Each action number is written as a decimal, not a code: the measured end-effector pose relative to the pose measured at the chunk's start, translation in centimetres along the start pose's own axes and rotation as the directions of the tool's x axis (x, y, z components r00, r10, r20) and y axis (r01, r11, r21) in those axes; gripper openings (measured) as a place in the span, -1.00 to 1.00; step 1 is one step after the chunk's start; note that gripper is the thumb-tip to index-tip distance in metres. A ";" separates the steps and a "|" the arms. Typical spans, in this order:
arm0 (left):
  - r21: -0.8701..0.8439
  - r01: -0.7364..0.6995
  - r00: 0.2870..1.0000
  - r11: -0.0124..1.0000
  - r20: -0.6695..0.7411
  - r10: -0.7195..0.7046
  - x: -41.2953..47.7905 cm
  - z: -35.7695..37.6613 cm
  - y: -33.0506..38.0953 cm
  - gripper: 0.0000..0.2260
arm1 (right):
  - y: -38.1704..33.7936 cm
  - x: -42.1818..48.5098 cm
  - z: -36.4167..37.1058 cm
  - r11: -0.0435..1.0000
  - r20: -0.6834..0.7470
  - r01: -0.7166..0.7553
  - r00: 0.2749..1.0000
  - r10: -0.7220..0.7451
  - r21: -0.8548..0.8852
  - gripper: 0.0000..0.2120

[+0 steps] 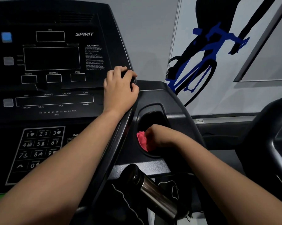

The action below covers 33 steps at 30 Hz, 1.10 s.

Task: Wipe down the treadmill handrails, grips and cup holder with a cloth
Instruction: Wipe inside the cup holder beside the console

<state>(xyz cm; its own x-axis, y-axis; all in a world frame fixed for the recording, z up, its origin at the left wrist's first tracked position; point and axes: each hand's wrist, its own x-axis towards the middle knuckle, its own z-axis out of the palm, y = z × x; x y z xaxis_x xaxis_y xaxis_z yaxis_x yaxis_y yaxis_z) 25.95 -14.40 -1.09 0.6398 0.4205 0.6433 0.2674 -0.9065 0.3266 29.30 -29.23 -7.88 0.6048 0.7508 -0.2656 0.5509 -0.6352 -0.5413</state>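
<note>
Your right hand (154, 137) bends at the wrist and dips into the cup holder (154, 106), its fingers curled round the bunched pink cloth (141, 141), which sits against the holder's left wall. Your left hand (120, 90) reaches forward on a straight forearm, with its fingers (129, 75) curled tight over the right edge of the treadmill console (56, 59).

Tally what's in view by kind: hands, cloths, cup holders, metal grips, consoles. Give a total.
Hands: 2, left hand and right hand
Pink cloth: 1
Cup holder: 1
Metal grip: 1
Console: 1
Total: 6
</note>
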 end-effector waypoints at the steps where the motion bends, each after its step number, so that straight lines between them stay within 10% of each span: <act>1: 0.002 -0.001 1.000 1.000 0.001 0.001 0.0 0.0 0.0 -0.76 | -0.1 0.2 0.1 0.998 0.000 0.024 1.000 -0.024 -0.060 -0.59; 20: 0.017 0.001 1.000 1.000 0.011 -0.001 -0.1 0.2 0.0 -0.75 | -0.9 2.9 1.7 0.791 0.006 0.016 1.000 -0.015 -0.612 -0.61; 27: -0.005 0.005 0.999 1.000 0.044 -0.005 -0.1 -0.2 -0.1 -0.73 | -1.7 4.5 3.1 0.444 -0.083 -0.143 0.985 0.152 -0.885 -0.60; 33: -0.016 0.015 0.999 1.000 0.050 -0.014 -0.2 -0.3 -0.1 -0.71 | -1.4 4.8 1.3 0.681 0.036 -0.166 0.962 0.272 -0.713 -0.58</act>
<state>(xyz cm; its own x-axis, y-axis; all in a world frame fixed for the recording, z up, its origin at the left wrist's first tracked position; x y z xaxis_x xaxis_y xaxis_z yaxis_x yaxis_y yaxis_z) 25.54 -14.35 -1.08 0.6712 0.4307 0.6033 0.2655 -0.8996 0.3468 30.67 -24.54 -9.47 0.7110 0.5554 -0.4313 0.6846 -0.6868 0.2443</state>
